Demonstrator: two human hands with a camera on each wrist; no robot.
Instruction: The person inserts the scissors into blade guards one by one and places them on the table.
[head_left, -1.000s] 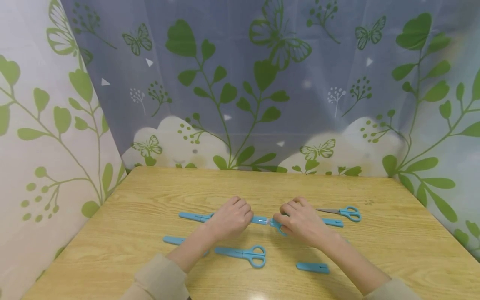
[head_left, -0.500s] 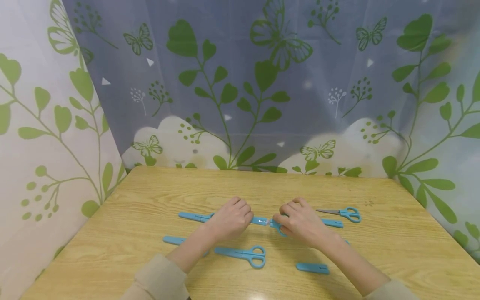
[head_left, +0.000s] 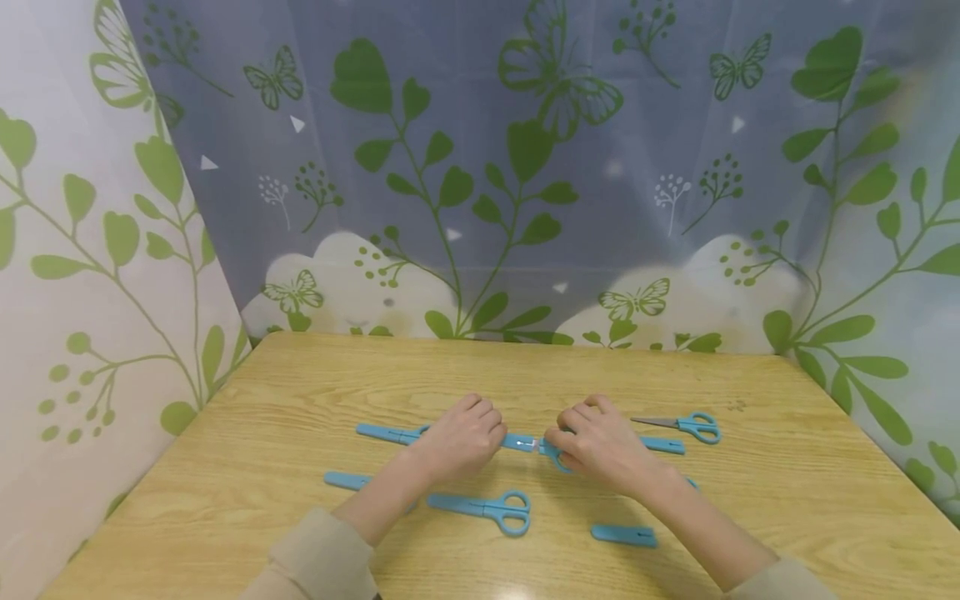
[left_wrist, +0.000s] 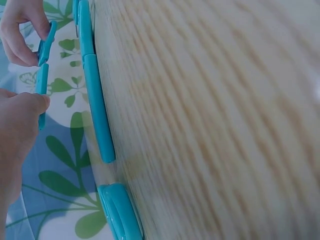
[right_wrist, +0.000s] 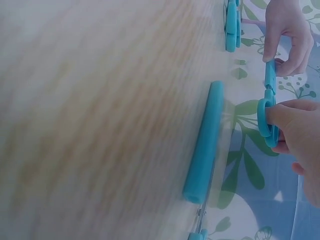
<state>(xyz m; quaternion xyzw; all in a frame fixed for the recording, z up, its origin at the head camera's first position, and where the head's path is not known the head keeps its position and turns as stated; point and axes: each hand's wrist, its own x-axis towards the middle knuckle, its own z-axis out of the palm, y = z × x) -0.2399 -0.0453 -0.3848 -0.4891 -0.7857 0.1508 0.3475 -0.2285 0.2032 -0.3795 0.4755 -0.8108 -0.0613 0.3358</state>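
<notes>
In the head view, my left hand (head_left: 461, 437) pinches a blue blade cover (head_left: 519, 442) between thumb and fingers, above the table. My right hand (head_left: 600, 442) grips the handle of blue scissors (head_left: 558, 457), lined up end to end with the cover. A narrow gap shows between cover and handle; the blades appear to be mostly inside the cover. From the right wrist, my right thumb lies at the finger loops of the scissors (right_wrist: 262, 117), while the other hand holds the cover (right_wrist: 270, 75) by its far part.
Uncovered scissors (head_left: 699, 427) lie at the right beside a loose blue cover (head_left: 666, 446). Another cover (head_left: 624, 535) lies nearer the front. Covered scissors (head_left: 498, 510) rest front centre, and more (head_left: 390, 434) lie at left. My left forearm partly hides another blue piece (head_left: 347, 480).
</notes>
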